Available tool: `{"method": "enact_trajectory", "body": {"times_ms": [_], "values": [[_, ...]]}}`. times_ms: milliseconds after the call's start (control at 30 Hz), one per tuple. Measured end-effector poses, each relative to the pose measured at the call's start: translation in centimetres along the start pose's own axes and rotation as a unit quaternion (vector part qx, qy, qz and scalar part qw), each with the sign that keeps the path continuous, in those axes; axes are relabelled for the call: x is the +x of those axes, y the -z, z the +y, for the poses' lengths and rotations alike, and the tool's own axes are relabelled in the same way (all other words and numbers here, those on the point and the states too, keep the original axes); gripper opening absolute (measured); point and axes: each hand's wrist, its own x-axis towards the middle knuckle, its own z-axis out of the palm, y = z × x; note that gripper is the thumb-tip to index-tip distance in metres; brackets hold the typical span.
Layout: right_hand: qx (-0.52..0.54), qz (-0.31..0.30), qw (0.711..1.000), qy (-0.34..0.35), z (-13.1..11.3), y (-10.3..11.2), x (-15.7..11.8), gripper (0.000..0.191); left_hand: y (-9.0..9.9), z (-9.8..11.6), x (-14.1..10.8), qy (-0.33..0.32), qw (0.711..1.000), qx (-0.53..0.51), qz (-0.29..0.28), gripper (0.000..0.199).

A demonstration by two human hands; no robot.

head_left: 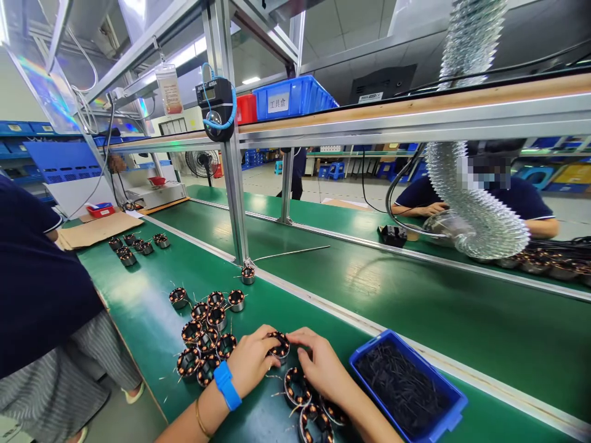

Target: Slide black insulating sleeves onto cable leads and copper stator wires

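Fingers of my left hand (252, 357) are wrapped around a motor stator (279, 346), a metal ring with copper windings and a black inner part. My right hand (319, 363) is at the stator's right edge, its index fingertip at the rim and its thumb apart from that finger; I see nothing held between them. Below my hands stand several more stators (297, 387), partly covered by my right forearm. Left of my left hand is a cluster of stators (207, 340) with thin wire ends sticking out. A blue bin (455, 413) of short black sleeve-like pieces sits right of my right forearm.
A metal post (234, 203) rises from the green bench (138, 295), with a lone stator (248, 275) at its foot. Further stators (138, 246) stand far left beside cardboard (101, 231). One person (41, 277) stands left; another sits across behind a flexible duct (484, 215).
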Motion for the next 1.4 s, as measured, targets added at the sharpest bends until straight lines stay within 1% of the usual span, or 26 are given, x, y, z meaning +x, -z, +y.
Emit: {"method": "enact_trajectory", "body": {"times_ms": [67,100,167,233,300,367,433,500,567,633,700,767,867,967,1033,1100,1200,1300,1333,1400], "values": [[-0.006,0.003,1.0,0.005,-0.1,-0.4,-0.3,0.058,-0.1,-0.2,0.0,-0.003,1.0,-0.006,0.006,0.028],[-0.009,0.004,1.0,0.006,0.0,-0.6,-0.4,0.06,-0.2,-0.3,0.0,-0.005,1.0,-0.01,0.008,0.028],[-0.013,0.005,1.0,0.004,0.1,-0.6,-0.3,0.06,-0.2,-0.4,0.0,-0.008,1.0,-0.015,0.01,0.026],[-0.018,0.01,1.0,0.003,0.3,0.0,-0.2,0.06,0.2,-0.5,0.0,-0.019,1.0,-0.014,0.007,0.028],[-0.028,0.027,0.999,0.003,0.3,1.2,-0.2,0.061,1.0,-0.3,-0.1,-0.041,0.999,-0.013,-0.003,0.034],[-0.044,0.054,0.998,0.007,0.0,3.0,-0.5,0.055,2.3,0.2,-0.3,-0.062,0.998,-0.015,0.001,0.039],[-0.063,0.081,0.995,0.014,-0.6,5.0,-1.0,0.043,3.5,1.2,-0.4,-0.07,0.997,0.009,0.023,0.036],[-0.079,0.103,0.991,0.021,-1.6,6.9,-1.8,0.037,4.2,2.5,-0.2,-0.07,0.995,0.072,0.025,0.032],[-0.093,0.124,0.988,0.026,-2.8,8.4,-2.5,0.037,4.2,3.9,0.1,-0.079,0.986,0.148,-0.015,0.041],[-0.103,0.14,0.984,0.034,-4.1,9.3,-3.2,0.038,3.8,5.2,0.6,-0.094,0.975,0.193,-0.059,0.048],[-0.109,0.152,0.981,0.042,-5.3,9.8,-3.8,0.037,3.3,6.2,1.1,-0.111,0.968,0.207,-0.086,0.052],[-0.115,0.162,0.979,0.05,-6.2,10.2,-4.3,0.037,2.9,6.9,1.5,-0.143,0.961,0.21,-0.11,0.057],[-0.129,0.177,0.973,0.066,-7.0,10.8,-4.9,0.036,2.7,7.8,1.9,-0.223,0.934,0.241,-0.139,0.056],[-0.145,0.188,0.969,0.073,-7.6,11.4,-5.3,0.036,2.4,8.2,2.3,-0.314,0.886,0.308,-0.147,0.043],[-0.154,0.19,0.967,0.072,-8.0,11.7,-5.6,0.036,2.2,8.2,2.7,-0.365,0.852,0.347,-0.143,0.036],[-0.165,0.19,0.965,0.072,-8.2,12.2,-5.9,0.036,2.0,8.2,3.0,-0.402,0.827,0.371,-0.131,0.034],[-0.183,0.197,0.96,0.079,-8.4,13.1,-6.5,0.035,1.9,7.8,3.2,-0.436,0.809,0.381,-0.103,0.032],[-0.192,0.223,0.952,0.083,-8.2,14.5,-7.3,0.034,2.2,7.2,3.3,-0.442,0.81,0.373,-0.096,0.029],[-0.194,0.235,0.949,0.083,-8.1,15.0,-7.7,0.033,2.4,6.9,3.4,-0.433,0.817,0.366,-0.103,0.028],[-0.195,0.25,0.945,0.081,-7.8,15.9,-8.3,0.032,2.6,6.4,3.5,-0.396,0.838,0.354,-0.12,0.027]]}}
